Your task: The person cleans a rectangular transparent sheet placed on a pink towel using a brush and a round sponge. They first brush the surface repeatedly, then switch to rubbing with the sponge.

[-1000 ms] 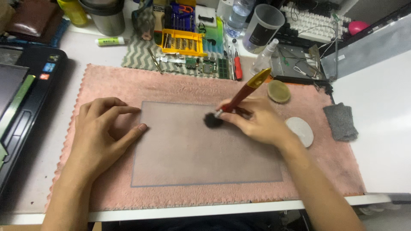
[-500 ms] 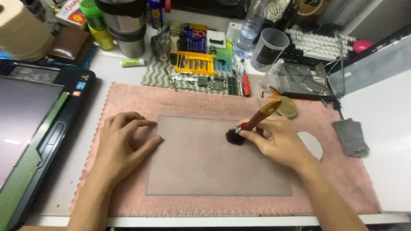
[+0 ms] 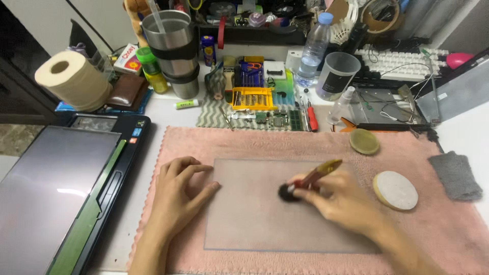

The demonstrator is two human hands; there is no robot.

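A thin translucent rectangular sheet [image 3: 254, 224] lies flat on a pink towel [image 3: 305, 142]. My left hand [image 3: 178, 196] rests palm down at the sheet's left edge, fingers spread, thumb tip on the sheet. My right hand [image 3: 338, 201] holds a small brush [image 3: 310, 181] with a red and gold handle. Its dark round bristle head [image 3: 288, 192] presses on the sheet near the middle.
A white round pad [image 3: 396, 190], a yellowish round pad [image 3: 364, 141] and a grey cloth [image 3: 456, 175] lie on the towel's right side. An open dismantled laptop [image 3: 61, 193] sits at left. Behind are a yellow bit set [image 3: 253, 98], steel tumbler [image 3: 173, 51], paper roll [image 3: 74, 79], bottle [image 3: 311, 48], cup [image 3: 337, 75].
The view has tilted up and back, showing more of the cluttered desk. The brush head has shifted slightly across the sheet. My left hand stays at the left edge.
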